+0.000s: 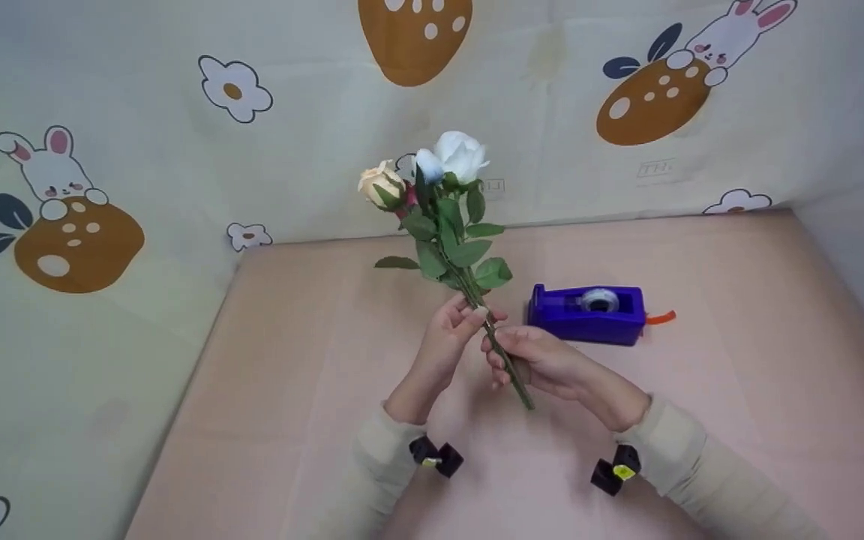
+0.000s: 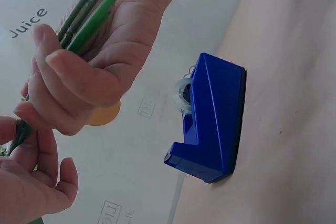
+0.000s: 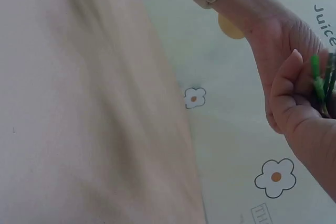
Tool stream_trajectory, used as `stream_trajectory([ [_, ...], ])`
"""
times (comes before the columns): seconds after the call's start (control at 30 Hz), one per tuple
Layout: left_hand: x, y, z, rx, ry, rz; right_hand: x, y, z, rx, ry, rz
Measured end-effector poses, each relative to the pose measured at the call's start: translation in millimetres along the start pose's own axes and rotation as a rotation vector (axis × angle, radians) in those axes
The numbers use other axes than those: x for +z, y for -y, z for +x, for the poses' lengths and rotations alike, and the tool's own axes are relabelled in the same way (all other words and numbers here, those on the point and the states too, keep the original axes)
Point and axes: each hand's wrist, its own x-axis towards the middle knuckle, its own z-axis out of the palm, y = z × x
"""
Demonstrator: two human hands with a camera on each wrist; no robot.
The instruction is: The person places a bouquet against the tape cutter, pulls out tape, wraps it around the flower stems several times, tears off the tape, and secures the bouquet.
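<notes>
A bunch of roses is held at a tilt over the table, with a white rose (image 1: 460, 157) and a cream rose (image 1: 383, 187) at the top. A red bloom (image 1: 409, 198) is mostly hidden behind leaves. My left hand (image 1: 441, 341) pinches the green stems (image 1: 520, 384) just below the leaves. Right below it, my right hand (image 1: 544, 358) curls its fingers round the same stems. Cut stem ends (image 2: 97, 19) lie over the right palm in the left wrist view. Beyond the right hand stands a blue tape dispenser (image 1: 586, 328).
A roll of clear tape (image 1: 600, 301) sits in the dispenser, and an orange strip (image 1: 661, 318) sticks out at its right end. The pinkish table (image 1: 274, 405) meets a patterned cloth wall (image 1: 312, 165) at the back and left. Each wrist wears a small black camera (image 1: 616, 471).
</notes>
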Motion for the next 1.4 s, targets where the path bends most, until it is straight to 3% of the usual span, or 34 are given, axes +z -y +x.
stream_trajectory([
  [0.07, 2.1, 1.3, 0.6, -0.02, -0.023, 0.02, 3, -3, 1.6, -0.016, -0.046, -0.069],
  [0.17, 5.2, 1.6, 2.1, -0.041, -0.052, 0.067, 8, -8, 4.3, -0.016, -0.189, -0.177],
  [0.27, 4.2, 1.8, 3.0, -0.029, -0.049, 0.105, 10, -11, 6.2, -0.018, -0.285, -0.301],
  [0.37, -3.3, 1.5, 3.6, -0.018, -0.021, 0.143, 7, -7, 3.8, -0.013, -0.327, -0.494],
  [0.47, -18.0, -1.3, 3.2, -0.042, -0.005, 0.214, -2, 7, -6.7, -0.01, -0.377, -0.762],
  [0.6, -49.0, -9.0, 0.2, -0.132, -0.045, 0.33, -25, 39, -32.3, -0.059, -0.509, -1.061],
  [0.7, -72.9, -13.2, -3.9, -0.209, -0.107, 0.404, -49, 64, -56.8, -0.079, -0.611, -1.198],
  [0.77, -87.1, -12.9, -6.9, -0.24, -0.146, 0.432, -66, 78, -75.4, -0.042, -0.666, -1.273],
  [0.93, -114.6, 0.5, -14.6, -0.308, -0.297, 0.45, -111, 103, -121.7, 0.106, -0.818, -1.443],
  [1.07, -131.2, 16.9, -17.5, -0.367, -0.418, 0.433, -142, 109, -153.5, 0.081, -0.919, -1.504],
  [1.2, -143.1, 29.1, -16.7, -0.422, -0.452, 0.463, -158, 107, -173.8, 0.052, -0.979, -1.53],
  [1.4, -148.8, 46.2, -13.7, -0.495, -0.448, 0.566, -164, 105, -181.9, 0.074, -1.023, -1.546],
])
